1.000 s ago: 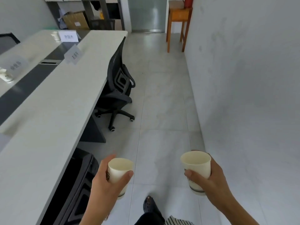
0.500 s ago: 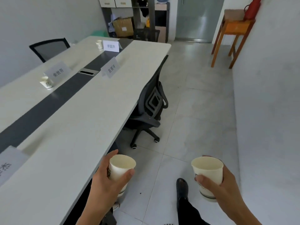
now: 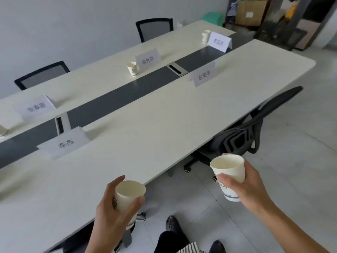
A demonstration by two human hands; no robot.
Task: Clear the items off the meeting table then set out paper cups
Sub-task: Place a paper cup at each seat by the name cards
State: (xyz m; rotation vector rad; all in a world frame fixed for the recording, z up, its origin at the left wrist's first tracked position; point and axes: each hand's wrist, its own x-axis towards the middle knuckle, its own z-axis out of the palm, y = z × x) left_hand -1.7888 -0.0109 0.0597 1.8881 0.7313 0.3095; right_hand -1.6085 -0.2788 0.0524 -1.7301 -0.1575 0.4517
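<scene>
My left hand (image 3: 111,214) grips an empty white paper cup (image 3: 128,195) at the near edge of the long white meeting table (image 3: 164,125). My right hand (image 3: 249,187) holds a second empty paper cup (image 3: 228,172) upright over the floor, to the right of the table. Two more paper cups stand on the table's far side: one (image 3: 132,68) beside a name card, one (image 3: 205,35) near the far end. A further cup (image 3: 2,131) shows partly at the left edge.
Several white name cards stand on the table, the nearest (image 3: 65,143) on my side and another (image 3: 204,76) farther along. A dark strip (image 3: 113,103) runs down the table's middle. A black office chair (image 3: 242,136) is tucked under the right side. Shelving with boxes (image 3: 269,13) fills the far corner.
My view has swung left toward the table, which now fills the frame. Both hands still hold their cups; the left one is now at the table's edge.
</scene>
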